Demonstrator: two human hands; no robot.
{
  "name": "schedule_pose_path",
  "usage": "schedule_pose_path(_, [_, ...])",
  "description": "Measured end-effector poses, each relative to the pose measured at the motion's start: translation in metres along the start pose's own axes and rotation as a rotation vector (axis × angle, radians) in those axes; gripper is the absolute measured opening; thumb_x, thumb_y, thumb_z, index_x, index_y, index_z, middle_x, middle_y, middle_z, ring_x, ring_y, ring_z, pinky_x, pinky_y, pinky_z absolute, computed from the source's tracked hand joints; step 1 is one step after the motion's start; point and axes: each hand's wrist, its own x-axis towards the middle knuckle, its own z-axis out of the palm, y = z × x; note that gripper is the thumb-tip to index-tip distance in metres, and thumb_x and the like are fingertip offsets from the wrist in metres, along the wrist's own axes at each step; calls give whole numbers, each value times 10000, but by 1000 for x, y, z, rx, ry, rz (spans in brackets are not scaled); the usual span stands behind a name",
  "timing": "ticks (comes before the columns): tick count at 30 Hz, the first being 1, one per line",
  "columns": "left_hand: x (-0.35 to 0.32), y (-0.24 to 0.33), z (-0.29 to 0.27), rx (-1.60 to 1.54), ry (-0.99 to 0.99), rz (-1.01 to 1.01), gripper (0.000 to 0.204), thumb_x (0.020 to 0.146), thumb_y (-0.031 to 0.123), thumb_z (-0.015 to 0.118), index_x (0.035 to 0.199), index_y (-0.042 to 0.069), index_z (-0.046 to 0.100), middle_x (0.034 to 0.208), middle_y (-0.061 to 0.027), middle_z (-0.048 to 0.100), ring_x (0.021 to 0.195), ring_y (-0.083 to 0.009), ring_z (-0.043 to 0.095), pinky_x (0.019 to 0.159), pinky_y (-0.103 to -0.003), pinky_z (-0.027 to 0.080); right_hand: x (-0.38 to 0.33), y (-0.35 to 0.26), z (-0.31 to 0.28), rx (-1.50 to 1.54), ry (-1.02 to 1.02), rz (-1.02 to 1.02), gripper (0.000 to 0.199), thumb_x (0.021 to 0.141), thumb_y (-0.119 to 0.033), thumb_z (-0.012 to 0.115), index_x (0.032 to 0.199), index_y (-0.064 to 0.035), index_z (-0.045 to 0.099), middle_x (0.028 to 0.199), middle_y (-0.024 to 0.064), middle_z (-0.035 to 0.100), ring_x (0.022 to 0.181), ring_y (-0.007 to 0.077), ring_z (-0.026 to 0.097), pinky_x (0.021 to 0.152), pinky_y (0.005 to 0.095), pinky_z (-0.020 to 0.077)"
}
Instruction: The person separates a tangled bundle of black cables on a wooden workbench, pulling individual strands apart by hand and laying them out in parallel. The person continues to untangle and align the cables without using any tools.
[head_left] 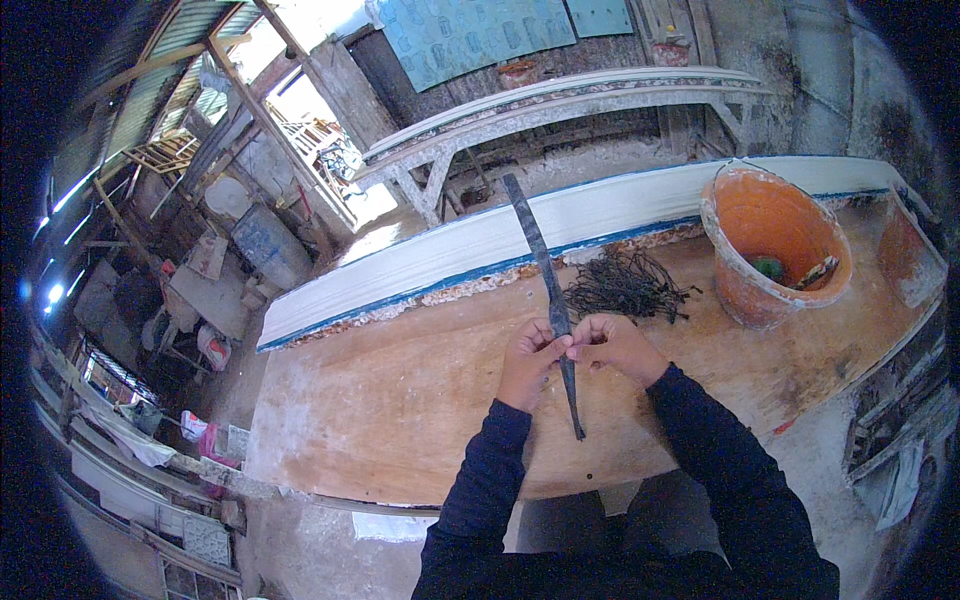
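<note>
both hands, the left hand (528,362) and the right hand (615,345), are closed in fingertip pinches on a dark strip (537,245), over a broad wooden worktop (380,400) with a long white moulding (420,265) along its far part. as a whole, the dark strip looks light and flat, probably a rubbery or plastic band: bendable, yet firm enough to run nearly straight beyond the fingers. it seems unlikely to break if dropped; a smooth face could slip a little, so a thumb pressed flat against bent fingers suits it. its broad upper length should offer the surest hold; the narrow lower tail, slightly crooked at its tip, would likely twist more readily.

relative to the hands, the dark strip passes between them. the broad end reaches away from the body, across the view of the moulding; whether it rests there or hangs above, i cannot tell. the thin tail points back toward the body, between the two forearms. smaller than the strip's length, a heap of black strands (630,288) lies on the worktop just past the right hand. smallest is the pinch itself: the thumbs nearly meet at the narrowing part, and how much the right fingertips catch is hidden.
</note>
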Motion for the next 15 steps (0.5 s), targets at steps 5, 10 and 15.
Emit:
schedule_pose_path(5, [-4, 9, 8, -21, -10, -15, 106, 791, 97, 598, 857, 84, 515, 722, 13, 581, 619, -59, 553, 495, -172, 410, 0, 3, -1, 34, 20, -21, 124, 752, -161, 646, 751, -81, 551, 720, -13, 577, 641, 48, 536, 522, 178, 425])
schedule_pose_path(10, [-7, 14, 11, -123, -14, -62, 101, 811, 132, 580, 874, 89, 514, 747, 17, 575, 634, -56, 553, 531, -181, 447, 0, 0, -1, 72, 23, 11, 133, 760, -173, 641, 749, -89, 539, 685, -17, 563, 598, 44, 528, 513, 173, 419])
schedule_pose_path(15, [-3, 6, 4, -113, -5, -66, 125, 808, 166, 590, 878, 95, 515, 750, 31, 567, 630, -39, 542, 533, -184, 455, 0, 1, -1, 93, 61, -4, 149, 767, -187, 639, 750, -96, 521, 669, -27, 543, 564, 37, 501, 498, 170, 408])
